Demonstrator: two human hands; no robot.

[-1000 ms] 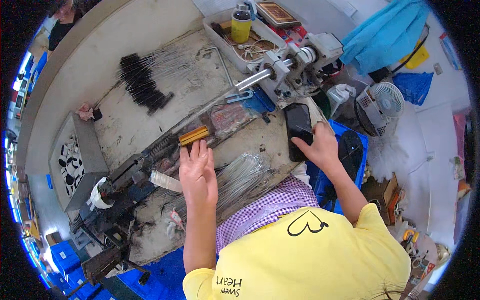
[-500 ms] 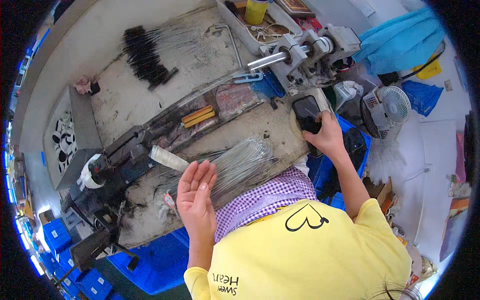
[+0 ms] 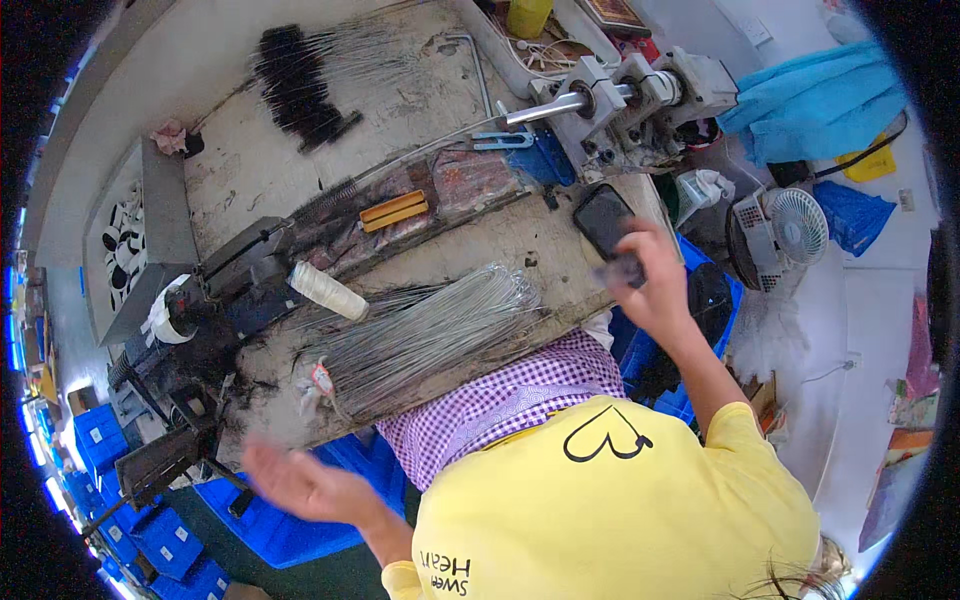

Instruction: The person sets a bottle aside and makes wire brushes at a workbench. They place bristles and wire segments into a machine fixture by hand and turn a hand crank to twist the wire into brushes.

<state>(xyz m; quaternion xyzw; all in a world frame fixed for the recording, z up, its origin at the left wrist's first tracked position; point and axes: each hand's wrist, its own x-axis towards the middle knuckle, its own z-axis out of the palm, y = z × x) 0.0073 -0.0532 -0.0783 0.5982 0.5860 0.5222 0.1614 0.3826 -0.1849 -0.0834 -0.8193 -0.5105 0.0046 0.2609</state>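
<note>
My left hand (image 3: 310, 485) is off the bench's front edge, over a blue bin (image 3: 285, 535). Its fingers look stretched out and empty, though motion smears their tips. At the bench's right end my right hand (image 3: 655, 285) has its fingers curled around a small dark object (image 3: 625, 270), too blurred to name. Just beyond those fingers lies a black, rounded, shallow tray (image 3: 600, 218). A bundle of thin metal wires (image 3: 440, 330) lies along the near side of the bench. Left of it rests a spool of white thread (image 3: 328, 291).
Finished-looking black brushes (image 3: 292, 90) lie at the back. A metal shaft machine (image 3: 610, 110) stands at the far right of the bench, with a yellow wooden block (image 3: 394, 211) left of it. A grey box (image 3: 150, 250) holds black and white pieces. Beyond is a white fan (image 3: 798, 228).
My left hand has swung left and nearer, away from the spool and wires. My right hand stays by the black tray, drawn slightly off it, now with a dark object at its fingers.
</note>
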